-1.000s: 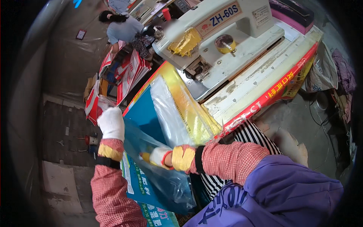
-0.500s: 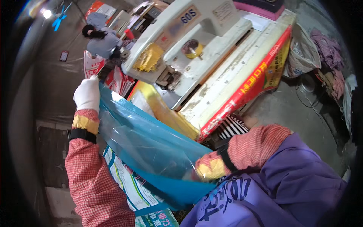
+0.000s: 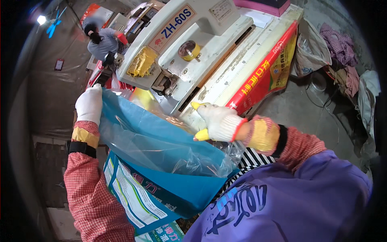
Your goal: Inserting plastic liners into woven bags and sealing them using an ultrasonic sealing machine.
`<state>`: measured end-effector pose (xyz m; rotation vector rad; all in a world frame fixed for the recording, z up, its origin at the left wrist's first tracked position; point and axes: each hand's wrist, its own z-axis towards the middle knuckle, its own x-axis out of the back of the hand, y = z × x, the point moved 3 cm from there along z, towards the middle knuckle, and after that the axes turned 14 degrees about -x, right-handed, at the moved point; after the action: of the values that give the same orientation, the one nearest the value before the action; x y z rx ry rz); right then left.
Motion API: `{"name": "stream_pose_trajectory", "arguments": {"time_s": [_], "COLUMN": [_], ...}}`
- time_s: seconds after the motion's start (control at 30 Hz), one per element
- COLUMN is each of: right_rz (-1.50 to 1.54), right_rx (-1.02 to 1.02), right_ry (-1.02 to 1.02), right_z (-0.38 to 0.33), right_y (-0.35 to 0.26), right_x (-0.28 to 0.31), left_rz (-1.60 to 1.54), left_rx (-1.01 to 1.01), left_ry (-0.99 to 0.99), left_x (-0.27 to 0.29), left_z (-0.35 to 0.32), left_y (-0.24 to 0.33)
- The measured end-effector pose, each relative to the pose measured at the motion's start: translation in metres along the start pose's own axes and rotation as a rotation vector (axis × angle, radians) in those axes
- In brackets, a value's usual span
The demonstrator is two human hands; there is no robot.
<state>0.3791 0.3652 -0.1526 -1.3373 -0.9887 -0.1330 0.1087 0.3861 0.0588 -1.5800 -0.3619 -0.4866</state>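
Observation:
A blue sack (image 3: 181,193) hangs open in front of me, with a clear plastic liner (image 3: 161,155) showing inside its mouth. My left hand (image 3: 89,105), in a white glove, is closed on the sack's upper left corner. Above the right part of the mouth is my right hand (image 3: 219,122), in a white glove with yellow fingertips. Its thumb and forefinger are spread apart, with nothing between them. Right behind the sack stands a pale industrial sewing machine (image 3: 225,30). A patch of yellow tape (image 3: 141,62) covers part of its head.
A tape roll (image 3: 188,51) sits on the machine. Red and yellow sheeting (image 3: 262,80) covers the worktable's near edge. At the right stand a pale woven sack (image 3: 310,50) and heaped cloth (image 3: 338,44). Another person (image 3: 102,42) works at the far left. More printed sacks (image 3: 165,234) lie below.
My right hand has come up out of the sack's right side and its fingers have spread. The liner now stands out more at that side. My left hand keeps its hold.

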Motion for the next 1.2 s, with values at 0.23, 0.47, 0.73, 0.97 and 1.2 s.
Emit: {"name": "stream_pose_trajectory", "arguments": {"time_s": [0.23,0.47,0.73,0.97,1.2], "right_rz": [0.468,0.243,0.191,0.422,0.338], "right_rx": [0.412,-0.119,0.252,0.176,-0.225], "right_ry": [0.357,-0.666,-0.281,-0.141,-0.468], "right_z": [-0.026,0.015,0.009,-0.004,-0.03], "right_y": [-0.023,-0.029,-0.089,-0.086,0.056], "right_x": [-0.017,-0.045,-0.074,-0.082,-0.03], "left_rz": [0.045,-0.009,-0.209,-0.462,-0.365], "left_rx": [0.04,0.092,0.092,0.422,-0.033], "left_ry": [-0.027,-0.166,-0.397,0.165,0.258], "left_x": [0.002,-0.003,-0.09,-0.139,-0.157], "left_z": [0.001,0.008,0.026,0.043,0.039], "left_y": [0.005,0.01,-0.065,0.104,0.172]}}
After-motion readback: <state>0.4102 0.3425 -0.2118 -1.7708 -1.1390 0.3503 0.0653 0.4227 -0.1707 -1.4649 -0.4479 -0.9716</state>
